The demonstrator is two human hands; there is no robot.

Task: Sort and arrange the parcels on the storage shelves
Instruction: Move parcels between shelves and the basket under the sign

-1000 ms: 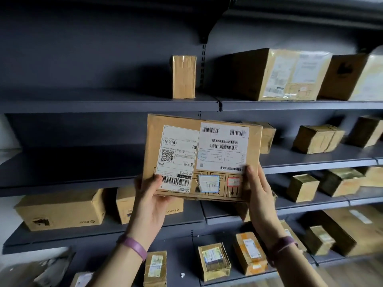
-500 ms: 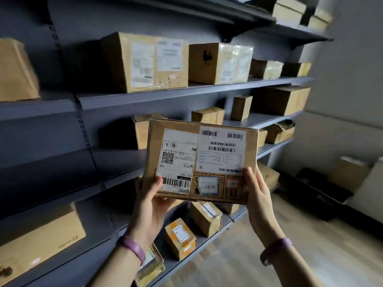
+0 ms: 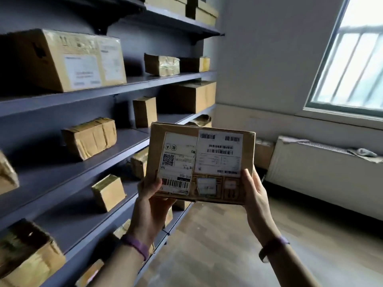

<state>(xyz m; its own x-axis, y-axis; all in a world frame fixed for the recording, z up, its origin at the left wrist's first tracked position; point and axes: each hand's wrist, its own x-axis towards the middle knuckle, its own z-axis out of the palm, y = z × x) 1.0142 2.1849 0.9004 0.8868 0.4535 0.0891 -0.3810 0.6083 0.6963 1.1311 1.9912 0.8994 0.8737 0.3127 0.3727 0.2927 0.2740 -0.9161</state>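
I hold a flat brown parcel (image 3: 215,131) with two white shipping labels in front of me, its labelled face toward the camera. My left hand (image 3: 151,206) grips its lower left corner, thumb on the barcode label. My right hand (image 3: 256,195) grips its lower right edge. Grey storage shelves (image 3: 132,146) run along the left, carrying several brown cardboard parcels, such as a large labelled box (image 3: 66,59) on an upper shelf and a taped box (image 3: 90,137) one level below.
A white radiator (image 3: 323,175) stands under a window (image 3: 352,65) on the right wall. More boxes (image 3: 263,154) sit on the floor in the corner. Wooden floor (image 3: 217,245) lies between the shelves and the radiator.
The view has swung to the right along the shelves toward the room's corner and window. The parcel stays held in both hands the same way.
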